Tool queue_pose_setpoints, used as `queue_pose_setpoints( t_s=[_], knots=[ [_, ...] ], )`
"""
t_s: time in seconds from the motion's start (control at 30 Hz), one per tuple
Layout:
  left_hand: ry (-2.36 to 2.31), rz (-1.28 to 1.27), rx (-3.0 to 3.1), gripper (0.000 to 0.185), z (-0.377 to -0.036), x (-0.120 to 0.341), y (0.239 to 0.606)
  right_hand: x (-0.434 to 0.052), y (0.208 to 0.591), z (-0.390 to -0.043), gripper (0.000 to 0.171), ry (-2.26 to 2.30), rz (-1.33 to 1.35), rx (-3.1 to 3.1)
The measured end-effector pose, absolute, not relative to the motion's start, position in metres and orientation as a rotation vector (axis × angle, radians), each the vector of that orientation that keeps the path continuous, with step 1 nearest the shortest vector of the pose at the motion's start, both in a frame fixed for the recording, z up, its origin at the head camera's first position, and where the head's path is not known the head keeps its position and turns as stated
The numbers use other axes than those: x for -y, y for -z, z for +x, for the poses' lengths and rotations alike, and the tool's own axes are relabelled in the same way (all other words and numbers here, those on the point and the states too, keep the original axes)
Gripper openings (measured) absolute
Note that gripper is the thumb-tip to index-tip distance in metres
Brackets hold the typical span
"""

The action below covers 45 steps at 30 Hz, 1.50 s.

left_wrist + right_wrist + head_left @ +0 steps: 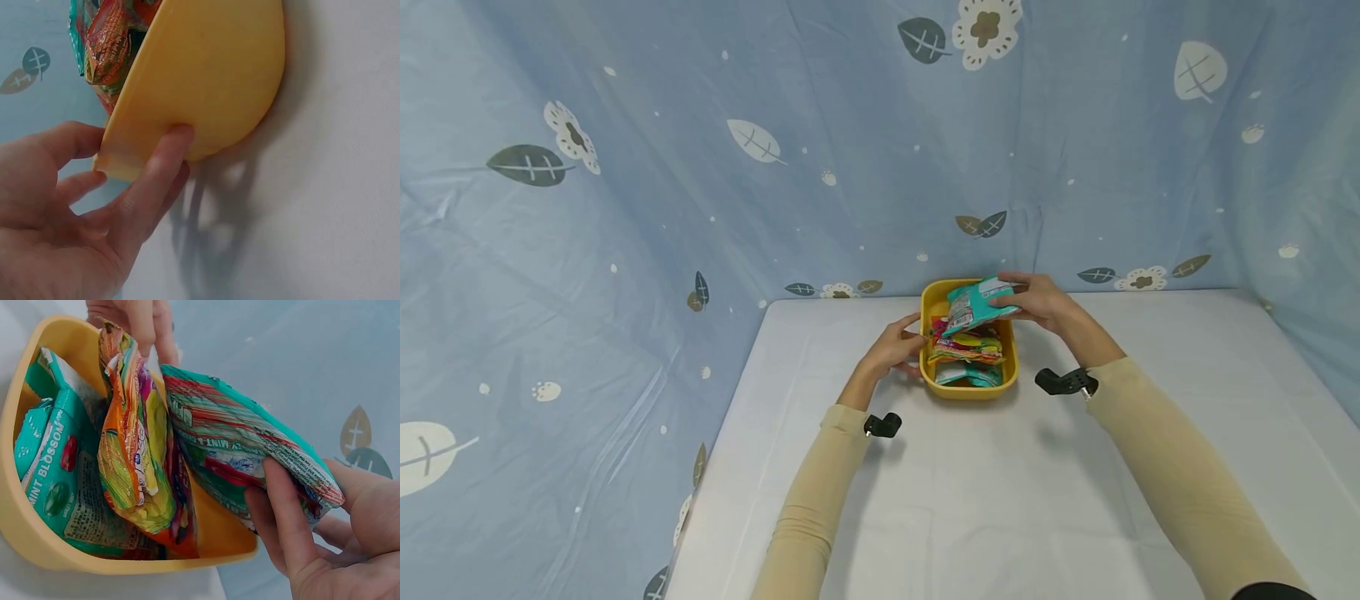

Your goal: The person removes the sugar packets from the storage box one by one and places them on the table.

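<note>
A yellow plastic bin (970,393) holding several candy bags stands near the table's back edge. My right hand (1041,300) pinches a teal mint candy bag (219,437) by one end. That bag leans, tilted, over the far part of the bin. Against the bin's left wall, my left hand (895,346) rests with spread fingers; in the left wrist view one fingertip presses the outer side and others touch near the rim. Inside are colourful orange and yellow candy bags (134,462) in the middle and a teal "Mint Blossom" bag (62,475) at the near end.
The bin stands on a white-covered table (970,500). A blue curtain (850,167) with leaf and flower prints hangs directly behind and along the left side. Black camera mounts (883,425) sit on both wrists.
</note>
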<state>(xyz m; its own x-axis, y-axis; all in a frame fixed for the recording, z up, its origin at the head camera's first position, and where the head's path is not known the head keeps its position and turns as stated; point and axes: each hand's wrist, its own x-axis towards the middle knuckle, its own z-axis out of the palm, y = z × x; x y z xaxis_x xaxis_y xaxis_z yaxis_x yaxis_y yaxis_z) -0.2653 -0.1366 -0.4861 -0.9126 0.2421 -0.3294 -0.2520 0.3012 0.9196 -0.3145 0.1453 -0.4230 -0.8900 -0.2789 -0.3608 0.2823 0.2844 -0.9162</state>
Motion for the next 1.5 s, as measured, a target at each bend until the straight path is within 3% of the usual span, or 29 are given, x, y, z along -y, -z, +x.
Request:
queue_pose_setpoints(
  t_s=[1.5],
  knots=[
    [-1.668,-0.021,-2.139,0.063,-0.264,0.139,0.487,-0.179,0.412,-0.302,0.08,1.854,-0.001,-1.995]
  ],
)
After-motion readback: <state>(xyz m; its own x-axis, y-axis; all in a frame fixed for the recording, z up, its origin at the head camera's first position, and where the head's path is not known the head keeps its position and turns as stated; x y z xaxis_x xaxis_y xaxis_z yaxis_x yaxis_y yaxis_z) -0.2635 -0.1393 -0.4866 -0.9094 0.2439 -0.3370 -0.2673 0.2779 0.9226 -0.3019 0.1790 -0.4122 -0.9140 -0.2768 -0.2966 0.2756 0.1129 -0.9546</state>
